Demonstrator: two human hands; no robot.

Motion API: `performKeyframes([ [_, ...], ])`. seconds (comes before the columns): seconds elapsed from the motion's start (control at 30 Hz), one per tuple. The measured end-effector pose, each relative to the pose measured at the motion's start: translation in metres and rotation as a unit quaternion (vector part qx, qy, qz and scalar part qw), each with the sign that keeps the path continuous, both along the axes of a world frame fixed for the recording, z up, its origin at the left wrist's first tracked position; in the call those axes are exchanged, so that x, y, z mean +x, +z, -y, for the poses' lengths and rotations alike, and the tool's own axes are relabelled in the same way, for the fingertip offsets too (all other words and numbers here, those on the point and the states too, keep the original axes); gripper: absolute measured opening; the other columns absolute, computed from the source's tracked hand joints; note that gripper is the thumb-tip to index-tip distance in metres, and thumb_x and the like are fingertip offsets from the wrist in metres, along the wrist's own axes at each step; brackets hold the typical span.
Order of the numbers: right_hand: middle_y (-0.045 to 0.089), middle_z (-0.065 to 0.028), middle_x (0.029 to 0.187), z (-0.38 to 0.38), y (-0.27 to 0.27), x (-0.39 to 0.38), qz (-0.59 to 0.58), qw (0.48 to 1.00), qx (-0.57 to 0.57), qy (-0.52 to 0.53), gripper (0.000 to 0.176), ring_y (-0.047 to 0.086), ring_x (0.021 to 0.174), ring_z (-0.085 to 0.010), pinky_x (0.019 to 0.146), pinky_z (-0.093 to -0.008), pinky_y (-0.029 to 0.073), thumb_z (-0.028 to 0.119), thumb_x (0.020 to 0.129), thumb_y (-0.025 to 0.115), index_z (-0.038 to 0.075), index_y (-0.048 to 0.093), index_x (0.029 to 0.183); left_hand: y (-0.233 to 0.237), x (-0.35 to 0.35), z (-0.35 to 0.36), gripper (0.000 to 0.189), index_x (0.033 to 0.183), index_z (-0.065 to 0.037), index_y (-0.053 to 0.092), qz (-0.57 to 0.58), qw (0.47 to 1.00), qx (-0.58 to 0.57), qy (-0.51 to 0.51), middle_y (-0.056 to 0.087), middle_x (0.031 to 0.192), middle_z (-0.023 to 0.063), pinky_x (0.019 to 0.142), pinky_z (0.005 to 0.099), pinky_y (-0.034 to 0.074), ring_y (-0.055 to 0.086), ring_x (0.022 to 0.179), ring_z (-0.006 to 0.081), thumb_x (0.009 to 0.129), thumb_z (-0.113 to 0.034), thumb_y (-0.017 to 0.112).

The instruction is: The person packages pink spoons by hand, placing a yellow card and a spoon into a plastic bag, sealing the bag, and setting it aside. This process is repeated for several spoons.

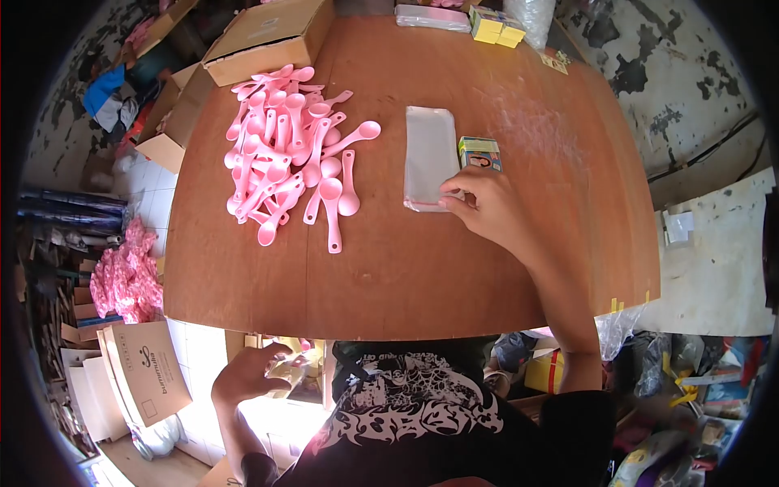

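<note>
My right hand [479,199] is over the lower right corner of a stack of clear plastic bags [430,158], thumb and index finger pinched at its edge; what lies between them is too small to make out. Just beyond the knuckles is a small printed box [479,152], partly covered by the hand. My left hand [256,372] hangs below the table's front edge, fingers apart and curved, holding nothing. A heap of pink plastic spoons [280,150] lies on the left side of the brown table [389,284].
A closed cardboard box [268,36] stands at the table's back left, with an open carton [174,118] beside the table. Along the back edge are a clear packet stack [432,17] and yellow boxes [497,28]. Another person [114,93] is at the far left.
</note>
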State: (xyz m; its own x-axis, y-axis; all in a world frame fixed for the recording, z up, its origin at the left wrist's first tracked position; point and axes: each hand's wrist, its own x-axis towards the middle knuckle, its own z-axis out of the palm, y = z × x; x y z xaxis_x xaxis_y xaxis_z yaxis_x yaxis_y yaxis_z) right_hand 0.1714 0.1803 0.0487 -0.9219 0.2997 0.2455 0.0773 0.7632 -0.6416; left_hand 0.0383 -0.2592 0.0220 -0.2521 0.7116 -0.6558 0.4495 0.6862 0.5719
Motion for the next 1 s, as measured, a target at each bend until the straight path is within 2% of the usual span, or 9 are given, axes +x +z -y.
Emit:
performKeyframes([
  [0.07, 0.069, -0.0099, 0.084, -0.007, -0.009, -0.009, -0.010, 0.993, 0.118, 0.015, 0.011, 0.065, 0.068, -0.0223, 0.063, -0.0354, 0.050, 0.012, 0.077, 0.074, 0.005, 0.071, 0.085, -0.012, 0.016, 0.020, 0.062, 0.122, -0.003, 0.059, -0.083, 0.994, -0.059, 0.046, 0.069, 0.111, 0.0133, 0.086, 0.0373, 0.054, 0.069, 0.097, 0.0279, 0.068, -0.018, 0.085],
  [0.2, 0.070, -0.0091, 0.084, -0.012, -0.015, -0.019, 0.047, 0.996, 0.070, 0.020, 0.011, 0.066, 0.071, -0.0241, 0.067, -0.0376, 0.049, 0.015, 0.077, 0.073, 0.006, 0.072, 0.083, 0.005, 0.028, 0.004, 0.060, 0.123, -0.003, 0.059, -0.058, 0.988, 0.017, 0.145, 0.069, 0.109, 0.0145, 0.089, 0.0378, 0.054, 0.068, 0.100, 0.0293, 0.071, -0.018, 0.084],
  [0.37, 0.067, -0.0104, 0.081, -0.017, -0.019, -0.019, 0.015, 0.996, 0.084, 0.017, 0.007, 0.063, 0.073, -0.0244, 0.066, -0.0356, 0.047, 0.008, 0.080, 0.070, 0.003, 0.071, 0.085, 0.032, 0.024, -0.073, 0.041, 0.122, -0.004, 0.060, 0.135, 0.932, 0.312, -0.125, 0.071, 0.104, 0.0100, 0.079, 0.0325, 0.056, 0.071, 0.088, 0.0256, 0.085, -0.015, 0.074],
  [0.6, 0.066, -0.0088, 0.081, 0.012, 0.011, -0.003, -0.042, 0.992, 0.104, 0.062, 0.005, 0.064, 0.072, -0.0263, 0.065, -0.0369, 0.049, 0.009, 0.081, 0.070, 0.005, 0.072, 0.084, 0.054, -0.011, -0.206, 0.047, 0.128, -0.013, 0.054, -0.160, 0.894, 0.415, -0.053, 0.066, 0.112, 0.0148, 0.090, 0.0445, 0.051, 0.066, 0.104, 0.0284, 0.085, -0.014, 0.071],
  [0.67, 0.064, -0.0088, 0.078, 0.033, 0.032, 0.008, 0.027, 0.992, -0.018, 0.124, 0.008, 0.062, 0.069, -0.0241, 0.062, -0.0343, 0.048, 0.012, 0.082, 0.072, 0.004, 0.072, 0.085, 0.049, -0.018, -0.232, 0.038, 0.117, -0.009, 0.062, -0.333, 0.763, 0.541, -0.121, 0.061, 0.122, 0.0171, 0.099, 0.0488, 0.046, 0.066, 0.103, 0.0297, 0.081, -0.011, 0.074],
  [0.7, 0.064, -0.0089, 0.080, 0.035, 0.034, 0.012, -0.004, 0.987, -0.054, 0.152, 0.010, 0.061, 0.068, -0.0217, 0.059, -0.0325, 0.046, 0.012, 0.082, 0.073, 0.003, 0.072, 0.086, 0.042, -0.022, -0.239, 0.038, 0.117, -0.009, 0.062, -0.333, 0.761, 0.543, -0.123, 0.061, 0.122, 0.0171, 0.099, 0.0488, 0.046, 0.066, 0.103, 0.0297, 0.081, -0.011, 0.074],
  [0.77, 0.065, -0.0089, 0.081, 0.029, 0.035, 0.018, -0.007, 0.988, -0.073, 0.133, 0.010, 0.061, 0.067, -0.0220, 0.059, -0.0327, 0.046, 0.011, 0.082, 0.073, 0.002, 0.071, 0.087, 0.030, -0.026, -0.249, 0.021, 0.099, -0.005, 0.069, -0.049, 0.803, 0.562, -0.194, 0.068, 0.110, 0.0138, 0.106, 0.0508, 0.040, 0.068, 0.096, 0.0290, 0.079, -0.010, 0.075],
  [0.9, 0.066, -0.0121, 0.093, -0.018, 0.008, 0.022, -0.039, 0.999, 0.017, 0.024, 0.014, 0.065, 0.074, -0.0277, 0.062, -0.0358, 0.051, 0.006, 0.082, 0.072, 0.000, 0.071, 0.094, 0.029, -0.024, -0.245, 0.007, 0.088, -0.005, 0.072, 0.021, 0.832, 0.543, -0.114, 0.073, 0.080, 0.0060, 0.094, 0.0395, 0.051, 0.071, 0.080, 0.0205, 0.081, -0.005, 0.074],
  [1.0, 0.065, -0.0159, 0.103, -0.038, -0.009, 0.026, -0.026, 0.996, 0.061, -0.064, 0.022, 0.068, 0.083, -0.0312, 0.068, -0.0374, 0.055, 0.003, 0.077, 0.073, 0.000, 0.070, 0.099, 0.020, -0.028, -0.241, 0.005, 0.088, -0.003, 0.072, 0.125, 0.869, 0.479, 0.019, 0.073, 0.086, 0.0048, 0.083, 0.0298, 0.055, 0.069, 0.082, 0.0126, 0.083, -0.002, 0.073],
])
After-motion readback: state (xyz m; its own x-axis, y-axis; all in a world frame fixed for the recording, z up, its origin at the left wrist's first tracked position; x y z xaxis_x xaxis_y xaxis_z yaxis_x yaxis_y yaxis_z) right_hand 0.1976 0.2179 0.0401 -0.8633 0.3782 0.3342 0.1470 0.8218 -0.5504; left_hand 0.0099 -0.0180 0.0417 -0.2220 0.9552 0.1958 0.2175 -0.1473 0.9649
